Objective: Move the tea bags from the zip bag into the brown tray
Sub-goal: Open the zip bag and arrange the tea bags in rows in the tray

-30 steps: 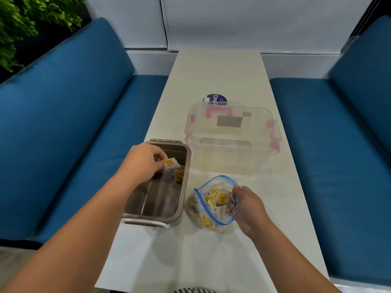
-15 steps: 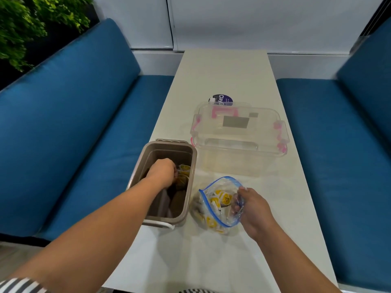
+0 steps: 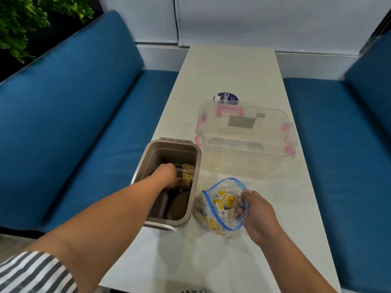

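The right hand (image 3: 259, 216) is pinching the zip bag (image 3: 213, 220) rim; the left hand (image 3: 167, 176), its grip buried in the brown tray (image 3: 173, 143) beside tea bags (image 3: 187, 173), I cannot tell.

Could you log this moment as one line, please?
left hand: in brown tray, at tea bags | right hand: pinches zip bag rim | task: unfinished

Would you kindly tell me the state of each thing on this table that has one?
Clear zip bag with blue seal: open, tea bags inside, right hand pinching its rim.
Brown plastic tray: lidless, few tea bags inside, left hand inside.
Clear plastic box with pink latches: lid on.
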`<move>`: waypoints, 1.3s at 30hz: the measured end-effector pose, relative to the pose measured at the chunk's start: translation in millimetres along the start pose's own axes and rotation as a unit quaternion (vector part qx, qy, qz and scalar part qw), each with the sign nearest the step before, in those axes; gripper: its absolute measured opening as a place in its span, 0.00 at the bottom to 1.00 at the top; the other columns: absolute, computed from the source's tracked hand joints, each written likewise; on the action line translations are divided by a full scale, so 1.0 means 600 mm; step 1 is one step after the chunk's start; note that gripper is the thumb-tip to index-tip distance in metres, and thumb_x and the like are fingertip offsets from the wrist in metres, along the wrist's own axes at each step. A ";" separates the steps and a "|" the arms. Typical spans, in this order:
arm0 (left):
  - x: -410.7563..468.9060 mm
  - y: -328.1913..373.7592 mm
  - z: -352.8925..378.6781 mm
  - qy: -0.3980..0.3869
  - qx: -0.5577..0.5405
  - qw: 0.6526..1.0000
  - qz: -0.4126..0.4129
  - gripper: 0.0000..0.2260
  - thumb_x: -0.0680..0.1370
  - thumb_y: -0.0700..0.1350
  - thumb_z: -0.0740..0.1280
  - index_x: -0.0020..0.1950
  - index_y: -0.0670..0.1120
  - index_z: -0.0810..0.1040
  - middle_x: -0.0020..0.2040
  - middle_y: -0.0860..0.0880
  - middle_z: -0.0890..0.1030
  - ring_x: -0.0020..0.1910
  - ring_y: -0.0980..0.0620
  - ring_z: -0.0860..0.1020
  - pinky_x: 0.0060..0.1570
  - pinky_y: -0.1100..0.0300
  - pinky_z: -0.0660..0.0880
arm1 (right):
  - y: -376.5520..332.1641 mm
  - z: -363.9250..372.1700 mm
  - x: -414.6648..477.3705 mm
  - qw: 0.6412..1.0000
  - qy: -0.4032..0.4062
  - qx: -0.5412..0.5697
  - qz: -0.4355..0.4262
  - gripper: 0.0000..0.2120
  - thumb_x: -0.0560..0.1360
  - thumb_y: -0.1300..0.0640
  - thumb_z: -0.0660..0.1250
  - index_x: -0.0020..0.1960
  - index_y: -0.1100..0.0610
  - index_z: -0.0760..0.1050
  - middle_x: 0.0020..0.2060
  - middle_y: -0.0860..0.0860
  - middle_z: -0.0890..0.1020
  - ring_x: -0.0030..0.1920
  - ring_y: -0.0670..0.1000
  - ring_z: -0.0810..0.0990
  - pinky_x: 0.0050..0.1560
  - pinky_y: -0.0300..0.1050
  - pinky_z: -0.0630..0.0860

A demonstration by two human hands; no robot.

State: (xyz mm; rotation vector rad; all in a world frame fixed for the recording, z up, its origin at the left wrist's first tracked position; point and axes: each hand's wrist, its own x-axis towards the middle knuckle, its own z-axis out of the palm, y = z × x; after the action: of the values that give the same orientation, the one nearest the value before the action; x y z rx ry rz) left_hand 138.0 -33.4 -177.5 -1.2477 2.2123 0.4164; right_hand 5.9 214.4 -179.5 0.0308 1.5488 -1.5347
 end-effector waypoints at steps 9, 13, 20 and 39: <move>0.004 0.016 -0.011 0.002 0.027 0.999 0.029 0.11 0.78 0.44 0.69 0.58 0.42 0.80 0.49 0.44 0.81 0.47 0.45 0.79 0.53 0.54 0.76 | 0.004 -0.005 0.000 1.000 -0.001 -0.008 -0.001 0.14 0.85 0.57 0.58 0.41 0.58 0.67 0.33 0.54 0.71 0.32 0.52 0.66 0.40 0.51 0.66; -0.006 0.007 -0.017 0.007 -0.014 0.999 0.029 0.13 0.76 0.50 0.71 0.55 0.43 0.82 0.38 0.48 0.77 0.37 0.50 0.76 0.45 0.56 0.74 | 0.003 -0.004 -0.004 1.000 -0.003 -0.003 -0.006 0.13 0.85 0.58 0.58 0.41 0.58 0.68 0.32 0.53 0.72 0.32 0.52 0.67 0.39 0.50 0.66; -0.078 0.000 -0.068 0.104 -0.123 0.986 0.051 0.07 0.74 0.44 0.75 0.52 0.48 0.86 0.47 0.50 0.84 0.47 0.50 0.81 0.53 0.59 0.77 | 0.000 0.002 -0.021 1.000 0.002 -0.004 -0.017 0.14 0.85 0.58 0.59 0.40 0.58 0.67 0.31 0.52 0.71 0.30 0.51 0.67 0.37 0.48 0.67; -0.230 0.195 0.028 0.145 -0.067 0.964 0.213 0.07 0.78 0.50 0.70 0.54 0.52 0.84 0.49 0.51 0.84 0.48 0.50 0.81 0.51 0.57 0.79 | 0.018 -0.027 -0.063 0.999 0.019 -0.028 -0.018 0.10 0.85 0.56 0.59 0.50 0.61 0.74 0.41 0.56 0.75 0.39 0.53 0.71 0.41 0.50 0.70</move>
State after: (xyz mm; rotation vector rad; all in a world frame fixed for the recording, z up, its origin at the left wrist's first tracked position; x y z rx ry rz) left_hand 99.8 130.0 -107.6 -0.9375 2.7552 0.5878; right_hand 24.9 251.0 -168.5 0.0001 1.6294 -1.5250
